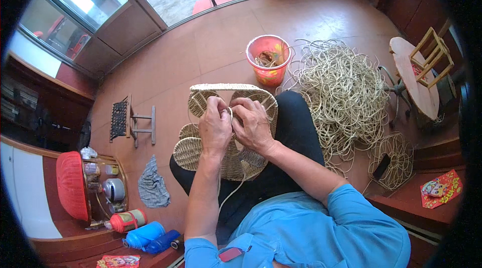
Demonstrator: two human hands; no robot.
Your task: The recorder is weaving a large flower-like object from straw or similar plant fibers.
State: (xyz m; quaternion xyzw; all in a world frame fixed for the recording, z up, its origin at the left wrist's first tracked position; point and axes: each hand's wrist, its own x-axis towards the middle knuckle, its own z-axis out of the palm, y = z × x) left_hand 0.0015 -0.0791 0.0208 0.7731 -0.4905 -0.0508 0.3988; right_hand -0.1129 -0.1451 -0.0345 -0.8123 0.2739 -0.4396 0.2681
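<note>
On my lap lies a lobed, flower-like woven piece [188, 153] of pale straw cord, with rounded lobes and gaps between them. My left hand [216, 125] is closed in a pinch over its middle, gripping a thin straw cord [230, 111]. Close beside it, my right hand [252, 123] has its fingers pressed together on the same short stretch of cord. The fingertips nearly meet, and the hands hide part of the weave behind them. A loose cord end [232, 193] trails down from the piece toward my blue shirt.
Beyond my right knee a large tangled heap of straw cord [341, 92] covers the floor. A red bucket [268, 73] with cord scraps stands ahead. At left are a small stool [131, 121], a grey cloth [153, 185], bottles [143, 234] and a red-covered rack [73, 185]. A phone [381, 166] lies right.
</note>
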